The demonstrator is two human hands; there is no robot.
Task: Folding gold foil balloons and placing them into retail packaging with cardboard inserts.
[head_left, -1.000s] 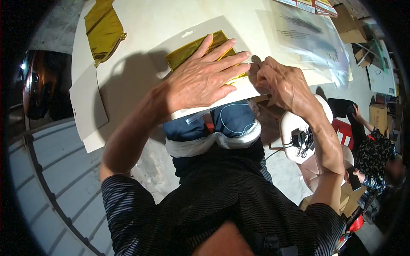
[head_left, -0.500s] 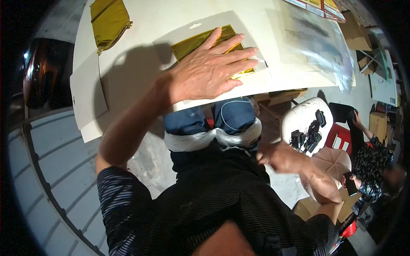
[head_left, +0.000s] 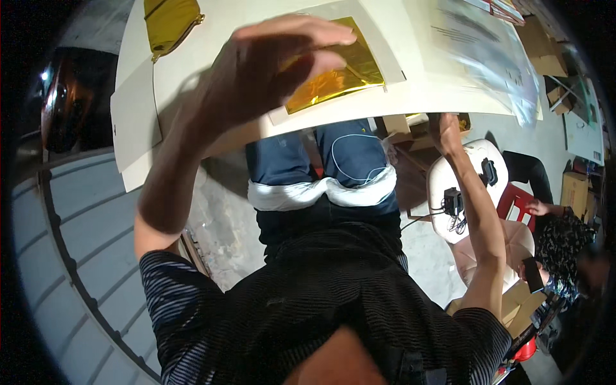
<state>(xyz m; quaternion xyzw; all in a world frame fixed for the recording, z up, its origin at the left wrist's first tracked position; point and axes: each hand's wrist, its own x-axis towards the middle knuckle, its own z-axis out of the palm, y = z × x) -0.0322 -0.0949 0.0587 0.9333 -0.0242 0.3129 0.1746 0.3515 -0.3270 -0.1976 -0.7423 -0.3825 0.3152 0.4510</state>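
My left hand (head_left: 276, 61) is raised over the table, fingers together and slightly curved with the thumb apart, holding nothing. Below and beside it lies a shiny gold foil piece (head_left: 353, 67) on a pale grey card (head_left: 382, 38); the hand covers part of both. My right hand (head_left: 444, 133) reaches to the table's near edge, by an open cardboard box (head_left: 394, 128) under the tabletop. Its fingertips go out of sight beneath the edge, so what they hold cannot be made out. A gold pouch-like piece (head_left: 170, 29) with a small fitting lies at the far left.
Clear plastic sheets or bags (head_left: 481, 54) cover the table's right side. A pale card (head_left: 136, 128) juts over the left edge. Right of my legs, a white stool (head_left: 439, 167) bears black devices and cables. Another person (head_left: 564, 244) sits at the far right, holding a phone.
My left hand has lifted off the gold foil and moved left. My right hand has gone from beside my lap forward to the box under the table edge.
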